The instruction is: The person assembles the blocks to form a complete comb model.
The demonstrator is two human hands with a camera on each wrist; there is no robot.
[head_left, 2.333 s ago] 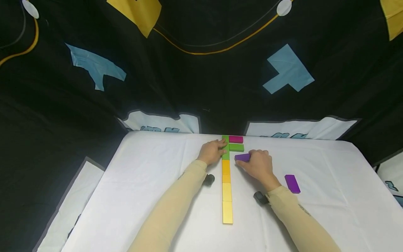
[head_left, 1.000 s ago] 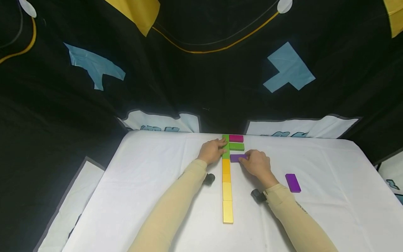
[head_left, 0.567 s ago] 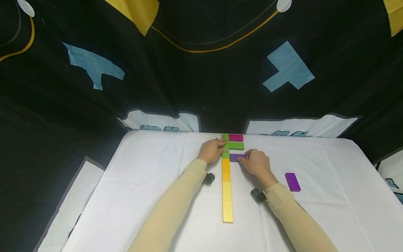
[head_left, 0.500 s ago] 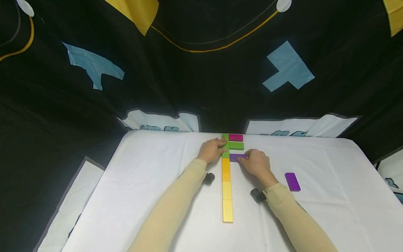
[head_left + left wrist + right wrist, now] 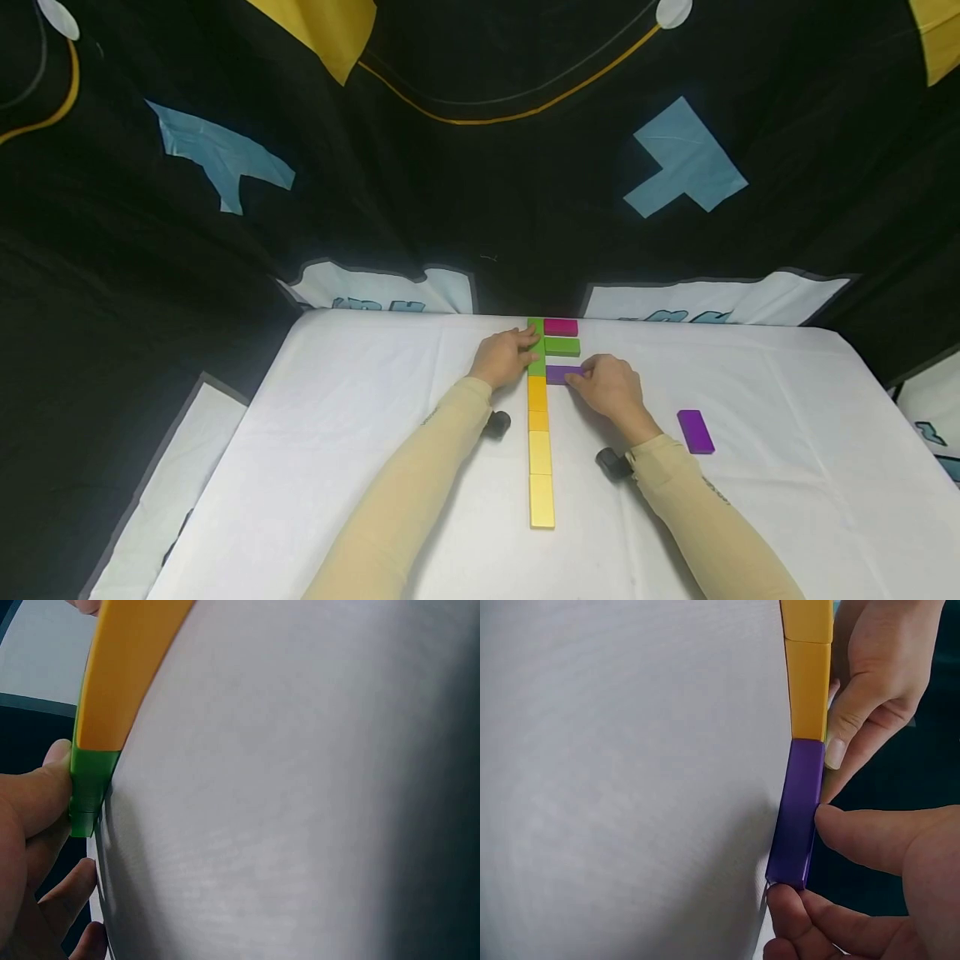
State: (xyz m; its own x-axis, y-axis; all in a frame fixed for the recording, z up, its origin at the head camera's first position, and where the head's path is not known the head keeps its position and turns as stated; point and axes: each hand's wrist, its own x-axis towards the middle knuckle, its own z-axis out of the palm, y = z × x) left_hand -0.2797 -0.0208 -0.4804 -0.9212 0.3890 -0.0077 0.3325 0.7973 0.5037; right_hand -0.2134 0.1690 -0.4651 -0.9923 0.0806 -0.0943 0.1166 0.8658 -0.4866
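A column of flat rectangular blocks runs down the white table, with green blocks (image 5: 536, 367) at the far end, then orange blocks (image 5: 537, 393), then pale yellow blocks (image 5: 541, 500) nearest. My left hand (image 5: 501, 358) rests its fingers on the green blocks from the left; in the left wrist view its thumb (image 5: 45, 791) lies against the green. On the other side my right hand (image 5: 611, 387) pinches a purple block (image 5: 799, 802) by its right end, thumb on top and fingertips at the end face. That block lies crosswise, its left end at the column.
A magenta block (image 5: 561, 327) and a green block (image 5: 562, 347) stick out rightward from the column's far end. Another purple block (image 5: 696, 432) lies alone at the right. The table (image 5: 360, 400) meets a black cloth backdrop (image 5: 480, 208) behind.
My right hand has brought the purple block leftward and straightened it against the column. During the last second both hands stay nearly still, the left still on the green blocks.
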